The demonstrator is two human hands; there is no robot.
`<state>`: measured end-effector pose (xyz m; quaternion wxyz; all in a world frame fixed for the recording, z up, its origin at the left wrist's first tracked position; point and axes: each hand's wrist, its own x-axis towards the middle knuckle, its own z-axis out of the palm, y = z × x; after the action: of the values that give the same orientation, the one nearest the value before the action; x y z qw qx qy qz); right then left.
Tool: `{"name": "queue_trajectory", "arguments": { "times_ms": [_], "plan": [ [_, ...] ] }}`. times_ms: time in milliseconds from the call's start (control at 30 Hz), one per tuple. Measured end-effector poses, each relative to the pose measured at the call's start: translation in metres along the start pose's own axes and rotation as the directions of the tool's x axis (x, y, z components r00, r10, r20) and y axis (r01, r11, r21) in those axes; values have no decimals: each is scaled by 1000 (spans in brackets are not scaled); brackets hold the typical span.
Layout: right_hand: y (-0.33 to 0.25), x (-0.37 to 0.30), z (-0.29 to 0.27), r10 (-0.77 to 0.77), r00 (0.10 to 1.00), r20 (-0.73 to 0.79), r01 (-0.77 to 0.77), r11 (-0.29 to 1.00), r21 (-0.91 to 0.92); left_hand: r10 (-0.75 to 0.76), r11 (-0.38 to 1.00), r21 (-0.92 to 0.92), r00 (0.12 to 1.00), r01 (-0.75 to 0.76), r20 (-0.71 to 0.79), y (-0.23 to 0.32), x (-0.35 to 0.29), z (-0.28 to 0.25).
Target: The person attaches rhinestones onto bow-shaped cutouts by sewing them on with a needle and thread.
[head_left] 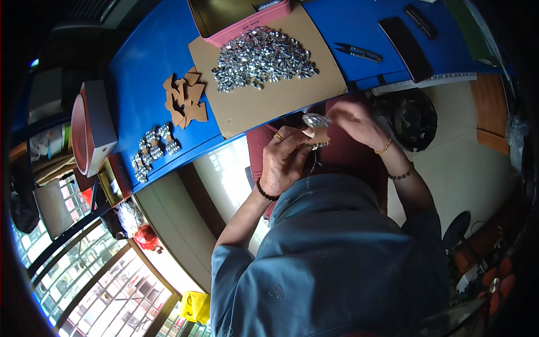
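Note:
Above my lap, just off the table's near edge, my left hand (281, 163) pinches a small brown card (320, 135) between thumb and fingers. Shiny silver beads (316, 120) cover the card's upper end, and more show along its lower edge. A thin strand hangs below the card. My right hand (359, 123) is beside it on the right, smeared by motion, so its fingers cannot be read. Beyond both hands, a heap of silver beads (261, 59) lies on a cardboard sheet (275, 106).
Left on the blue table (137, 73) are loose brown card pieces (185, 98) and several bead-wrapped cards (154, 145). A pink tin (250, 28) stands behind the heap. Thread snips (359, 53) and a dark phone (405, 49) lie right. A black-lined bin (414, 121) stands below.

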<state>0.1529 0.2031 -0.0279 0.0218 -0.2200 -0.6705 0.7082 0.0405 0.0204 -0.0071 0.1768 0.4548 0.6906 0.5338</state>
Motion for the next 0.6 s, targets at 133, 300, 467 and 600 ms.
{"name": "queue_trajectory", "arguments": {
  "times_ms": [133,300,467,600],
  "plan": [
    [21,-1,16,-95,963,251,50,982,181,55,998,17,991,-58,122,3,5,-1],
    [12,-10,30,-149,984,102,118,959,259,13,998,54,994,-20,113,6,1,-1],
    [36,-2,25,98,994,-52,-18,605,796,100,994,11,962,-106,253,19,10,-4],
    [6,-11,8,218,976,-23,-50,323,945,157,983,35,915,-183,373,25,8,-14]
  ]
}}
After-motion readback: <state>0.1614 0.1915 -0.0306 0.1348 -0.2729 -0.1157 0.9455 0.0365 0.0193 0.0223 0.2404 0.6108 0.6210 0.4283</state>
